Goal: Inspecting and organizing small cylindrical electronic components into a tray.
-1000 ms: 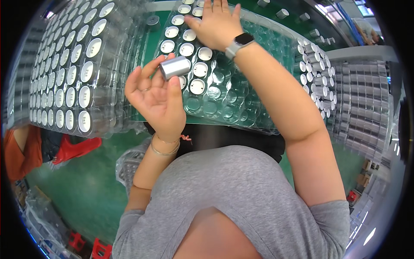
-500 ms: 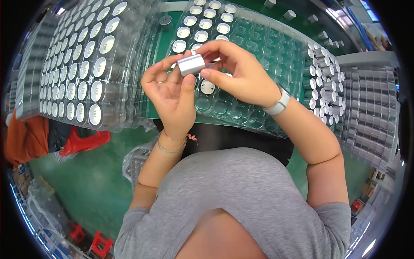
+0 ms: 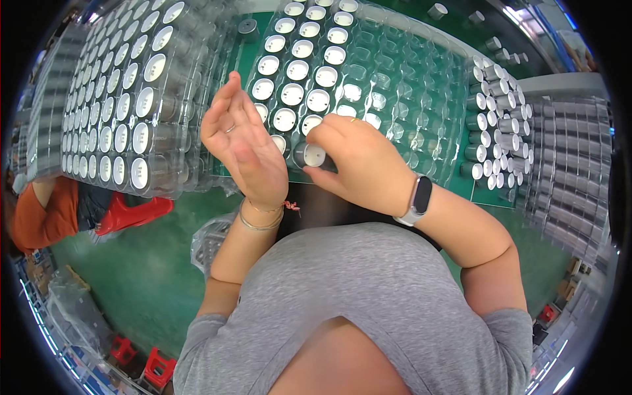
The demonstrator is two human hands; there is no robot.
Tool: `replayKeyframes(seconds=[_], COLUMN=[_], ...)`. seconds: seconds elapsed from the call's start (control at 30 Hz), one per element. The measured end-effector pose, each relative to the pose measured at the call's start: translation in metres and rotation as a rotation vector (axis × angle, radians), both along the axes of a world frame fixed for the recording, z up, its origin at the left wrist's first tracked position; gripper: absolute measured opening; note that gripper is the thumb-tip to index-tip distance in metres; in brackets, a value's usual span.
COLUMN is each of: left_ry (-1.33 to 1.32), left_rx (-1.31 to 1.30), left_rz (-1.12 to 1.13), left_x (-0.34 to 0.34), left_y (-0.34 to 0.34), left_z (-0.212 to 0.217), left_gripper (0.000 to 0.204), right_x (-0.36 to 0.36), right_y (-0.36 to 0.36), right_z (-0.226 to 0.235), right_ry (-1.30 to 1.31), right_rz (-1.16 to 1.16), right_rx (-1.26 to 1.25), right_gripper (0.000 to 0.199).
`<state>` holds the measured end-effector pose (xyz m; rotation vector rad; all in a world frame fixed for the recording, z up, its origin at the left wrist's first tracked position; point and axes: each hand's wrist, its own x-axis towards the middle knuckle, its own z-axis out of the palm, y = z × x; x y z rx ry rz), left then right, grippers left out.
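Observation:
My right hand [image 3: 362, 157] grips a metal cylinder [image 3: 314, 155] between thumb and fingers, its white end facing up. The cylinder stands at the near end of the third column of a transparent plastic tray [image 3: 409, 85]; whether it is fully seated in its pocket I cannot tell. Similar white-ended cylinders [image 3: 297, 70] fill the tray's left columns, while green shows through the pockets farther right. Palm turned up and fingers loosely stretched, my left hand [image 3: 247, 148] is open just left of the cylinder, over the tray's near left corner, hiding some pockets.
Stacked trays full of cylinders [image 3: 105, 112] rise at the left. Loose cylinders [image 3: 494, 131] cluster at the right, beside a stack of transparent trays [image 3: 566, 164]. A round grey piece [image 3: 247, 27] lies at the back. Another person's orange sleeve [image 3: 46, 217] shows far left.
The cylinder, held up between both hands before, has come down and nearer to the tray in my right hand, white end now up. My left hand has let go and opened.

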<state>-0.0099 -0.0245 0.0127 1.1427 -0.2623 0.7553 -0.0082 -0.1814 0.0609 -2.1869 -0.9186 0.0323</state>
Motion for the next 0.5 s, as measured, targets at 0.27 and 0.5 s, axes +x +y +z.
replayKeyframes(seconds=[0.27, 0.5], left_ry=[0.03, 0.115], left_rx=[-0.009, 0.038], left_rz=[-0.019, 0.016], left_x=[0.001, -0.002], left_y=[-0.002, -0.001], left_z=[0.001, 0.003], left_gripper=[0.053, 0.053], right_x=[-0.004, -0.005], right_y=[0.006, 0.003], right_z=[0.013, -0.009], right_ry=[-0.24, -0.168], right_rz=[0.032, 0.166], right_rx=[-0.148, -0.349], right_gripper=[0.072, 0.095])
